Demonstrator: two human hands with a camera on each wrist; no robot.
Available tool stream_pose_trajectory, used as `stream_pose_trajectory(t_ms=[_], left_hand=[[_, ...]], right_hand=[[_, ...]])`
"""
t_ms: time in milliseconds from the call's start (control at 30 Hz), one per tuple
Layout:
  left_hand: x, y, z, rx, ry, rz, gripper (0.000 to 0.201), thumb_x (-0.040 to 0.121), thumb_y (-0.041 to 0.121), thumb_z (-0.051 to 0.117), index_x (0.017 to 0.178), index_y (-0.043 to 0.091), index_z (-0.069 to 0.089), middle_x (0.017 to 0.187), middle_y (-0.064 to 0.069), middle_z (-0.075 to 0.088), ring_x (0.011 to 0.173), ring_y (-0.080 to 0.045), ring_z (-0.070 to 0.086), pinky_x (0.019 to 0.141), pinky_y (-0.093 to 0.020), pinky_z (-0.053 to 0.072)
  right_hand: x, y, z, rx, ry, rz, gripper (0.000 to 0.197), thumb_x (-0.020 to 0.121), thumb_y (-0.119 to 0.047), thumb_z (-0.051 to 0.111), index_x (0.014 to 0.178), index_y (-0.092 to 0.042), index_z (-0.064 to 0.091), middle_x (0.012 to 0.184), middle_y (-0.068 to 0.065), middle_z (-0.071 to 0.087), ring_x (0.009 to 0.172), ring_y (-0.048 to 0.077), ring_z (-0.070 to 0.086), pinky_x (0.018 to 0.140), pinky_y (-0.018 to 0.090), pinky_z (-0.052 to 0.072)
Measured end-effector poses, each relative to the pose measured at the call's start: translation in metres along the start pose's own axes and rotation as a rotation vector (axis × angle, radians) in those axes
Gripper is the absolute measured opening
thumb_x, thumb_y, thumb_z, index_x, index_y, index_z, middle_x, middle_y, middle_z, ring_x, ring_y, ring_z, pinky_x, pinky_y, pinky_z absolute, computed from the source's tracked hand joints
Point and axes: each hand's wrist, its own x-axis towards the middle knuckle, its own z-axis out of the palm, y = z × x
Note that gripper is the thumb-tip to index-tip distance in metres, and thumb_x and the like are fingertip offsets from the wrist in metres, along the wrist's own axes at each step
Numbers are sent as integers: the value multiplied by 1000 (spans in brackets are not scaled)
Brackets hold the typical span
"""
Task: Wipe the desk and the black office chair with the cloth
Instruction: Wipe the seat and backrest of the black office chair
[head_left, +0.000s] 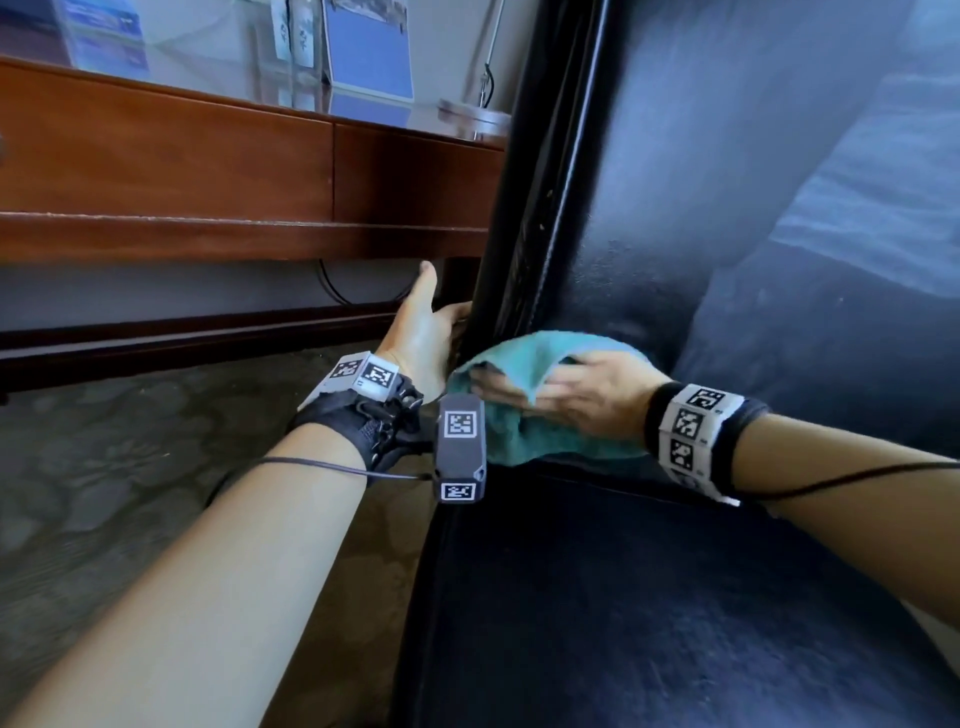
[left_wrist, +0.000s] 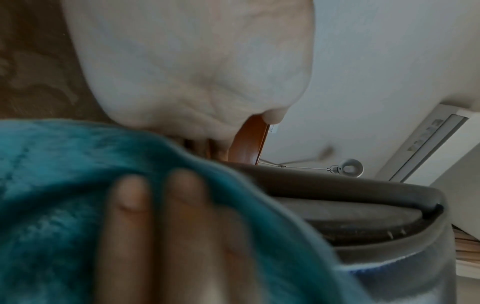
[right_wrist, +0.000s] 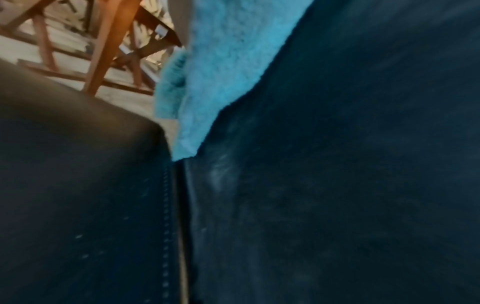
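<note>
The black office chair fills the right side of the head view, its seat below its backrest. My left hand grips the backrest's left edge, thumb pointing up. My right hand presses a teal cloth flat against the bottom of the backrest, just above the seat. The left wrist view shows its straight fingers lying on the cloth. In the right wrist view the cloth sits against the dark leather. The wooden desk stands at the upper left.
On the desk's glass top stand a blue card, a brochure holder and a lamp base. A black cable hangs under the desk. Patterned carpet lies left of the chair. Wooden furniture legs show beyond the seat.
</note>
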Motion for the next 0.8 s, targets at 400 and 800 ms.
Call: stream_pose_trajectory(t_ms=[400, 800], left_hand=[[13, -11, -4, 126, 54, 83, 78, 91, 72, 17, 107, 11, 62, 77, -4, 73, 68, -17, 72, 60, -27, 54], [27, -11, 38, 183, 212, 156, 92, 74, 83, 33, 138, 19, 52, 134, -12, 58, 118, -28, 58, 110, -45, 37]], right_hand=[[-12, -37, 54, 46, -40, -60, 52, 94, -1, 10, 139, -14, 32, 114, -7, 58, 77, 10, 55, 73, 21, 41], [-58, 17, 33, -225, 178, 53, 56, 101, -16, 11, 152, -19, -12, 153, -26, 7, 125, 8, 25, 96, 28, 24]])
